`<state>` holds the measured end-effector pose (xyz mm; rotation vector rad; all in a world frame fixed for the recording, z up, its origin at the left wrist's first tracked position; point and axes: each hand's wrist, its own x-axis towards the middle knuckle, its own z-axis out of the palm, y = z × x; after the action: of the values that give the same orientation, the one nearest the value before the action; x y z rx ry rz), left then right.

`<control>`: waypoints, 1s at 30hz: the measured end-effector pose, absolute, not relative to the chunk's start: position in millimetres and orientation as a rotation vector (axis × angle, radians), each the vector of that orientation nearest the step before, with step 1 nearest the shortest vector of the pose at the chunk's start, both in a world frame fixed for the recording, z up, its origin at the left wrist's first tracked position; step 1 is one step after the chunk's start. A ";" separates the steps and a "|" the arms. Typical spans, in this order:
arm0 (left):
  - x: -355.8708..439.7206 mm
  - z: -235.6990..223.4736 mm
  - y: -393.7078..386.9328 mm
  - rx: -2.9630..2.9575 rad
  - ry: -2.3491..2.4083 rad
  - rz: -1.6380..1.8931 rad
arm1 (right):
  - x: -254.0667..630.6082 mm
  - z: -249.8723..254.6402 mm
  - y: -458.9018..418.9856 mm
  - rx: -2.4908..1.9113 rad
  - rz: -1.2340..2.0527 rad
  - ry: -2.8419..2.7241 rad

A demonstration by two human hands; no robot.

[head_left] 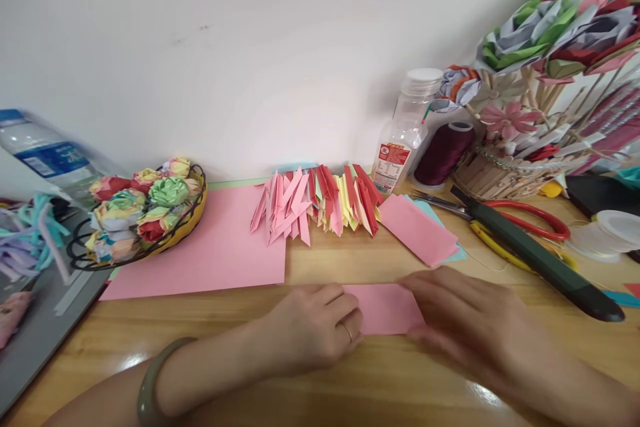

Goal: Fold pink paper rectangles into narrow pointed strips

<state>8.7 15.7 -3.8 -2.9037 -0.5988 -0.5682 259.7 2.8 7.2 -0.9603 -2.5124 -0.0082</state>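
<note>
A pink paper rectangle (pixel 387 309) lies on the wooden table between my two hands. My left hand (pixel 323 323) has its fingers curled over the left end of the paper. At the opposite end, my right hand (pixel 463 317), slightly blurred, holds the edge with fingers at the top corner and thumb near the bottom one. Behind them, several folded paper strips (pixel 285 203) in pink, red and yellow lie in a row. A small stack of pink paper pieces (pixel 419 230) rests just beyond my right hand, with blue paper under it.
A large pink sheet (pixel 235 240) lies left, partly under a basket of paper flowers (pixel 145 213). At right are scissors (pixel 440 205), a black-handled cutter (pixel 545 253), red-handled pliers (pixel 530 210), a thread spool (pixel 443 153), a plastic bottle (pixel 403 140) and a flower-filled basket (pixel 515 177).
</note>
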 end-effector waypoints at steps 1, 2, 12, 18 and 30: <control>8.5 -3.8 15.5 -2.887 -0.564 -0.569 | 256.5 8.7 1.6 -0.927 0.032 -2.565; 8.4 -3.6 15.2 -2.875 -0.537 -0.569 | 253.7 9.3 0.6 -0.890 0.054 -2.600; 13.8 -2.2 7.4 -2.966 -0.802 -0.685 | 249.7 8.9 1.2 -0.909 0.122 -2.598; 14.7 1.9 3.2 -3.077 -1.253 -0.943 | 248.1 6.4 -0.9 -1.241 0.618 -2.423; 17.3 -5.2 5.7 -2.965 -1.465 -0.948 | 250.4 -11.5 -1.7 -1.463 0.550 -2.253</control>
<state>17.3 5.7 -5.2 -2.9654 -1.4647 -0.9477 250.4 -1.7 -11.5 -1.4627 -2.2534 0.5495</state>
